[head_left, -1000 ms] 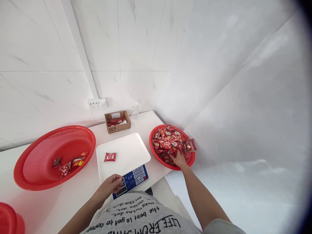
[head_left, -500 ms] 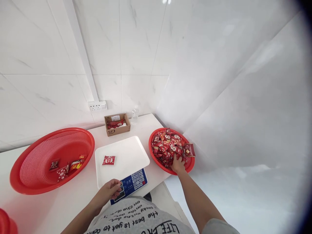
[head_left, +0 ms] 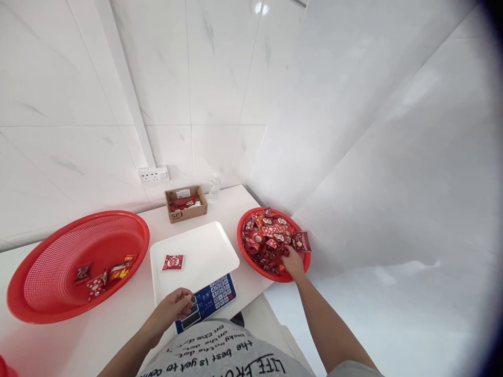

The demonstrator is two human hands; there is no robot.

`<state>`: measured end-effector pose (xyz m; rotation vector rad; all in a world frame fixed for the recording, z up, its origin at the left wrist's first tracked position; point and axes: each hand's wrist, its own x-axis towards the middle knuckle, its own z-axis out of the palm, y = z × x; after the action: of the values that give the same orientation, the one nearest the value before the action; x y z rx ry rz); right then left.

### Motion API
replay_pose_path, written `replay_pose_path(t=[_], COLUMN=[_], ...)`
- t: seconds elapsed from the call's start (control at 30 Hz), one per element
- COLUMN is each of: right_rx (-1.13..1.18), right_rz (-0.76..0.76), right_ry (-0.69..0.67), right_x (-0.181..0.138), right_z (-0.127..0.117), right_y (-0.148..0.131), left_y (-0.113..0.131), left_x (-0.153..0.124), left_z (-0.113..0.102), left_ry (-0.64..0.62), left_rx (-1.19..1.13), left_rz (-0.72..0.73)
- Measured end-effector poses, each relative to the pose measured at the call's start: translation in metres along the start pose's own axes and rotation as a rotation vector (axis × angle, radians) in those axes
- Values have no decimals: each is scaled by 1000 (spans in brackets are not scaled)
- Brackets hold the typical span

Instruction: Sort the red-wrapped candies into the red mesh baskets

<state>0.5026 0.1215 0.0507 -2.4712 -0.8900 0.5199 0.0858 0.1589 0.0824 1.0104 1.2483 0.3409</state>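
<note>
My right hand (head_left: 293, 261) reaches into the small red basket (head_left: 247, 257) heaped with several red snack packets (head_left: 267, 235); its fingers are closed among the packets at the near right side, and I cannot make out which one they grip. My left hand (head_left: 173, 309) rests curled at the front of the scale, fingertips by its display beside the blue keypad (head_left: 218, 293). One red packet (head_left: 173, 262) lies on the scale's white tray (head_left: 204, 246).
A large red mesh basket (head_left: 47, 251) at the left holds several packets (head_left: 104, 272). A small cardboard box (head_left: 186, 204) and a clear bottle (head_left: 214, 189) stand at the back by the wall socket (head_left: 153, 174). The table ends just right of the small basket.
My right hand has shifted to the right and a little farther back inside the small basket. The left hand has stayed at the scale's front. The camera view has drifted slightly.
</note>
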Motion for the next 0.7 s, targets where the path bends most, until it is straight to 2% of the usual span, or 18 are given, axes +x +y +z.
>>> replay_pose_path(t=[0.27, 0.37, 0.53, 0.7], right_rx=[120, 80, -79, -33], right_rz=[41, 36, -65, -73], right_ry=[-32, -34, 45, 60], right_x=[-5, -5, -7, -9], right_z=[-20, -27, -38, -39], right_y=[-11, -16, -25, -31], left_y=[0, -2, -4, -4], left_x=[5, 6, 4, 5], left_z=[2, 3, 1, 1], left_ry=[-24, -27, -29, -31], left_rx=[-21, -24, -29, -7], left_rz=[13, 8, 7, 4])
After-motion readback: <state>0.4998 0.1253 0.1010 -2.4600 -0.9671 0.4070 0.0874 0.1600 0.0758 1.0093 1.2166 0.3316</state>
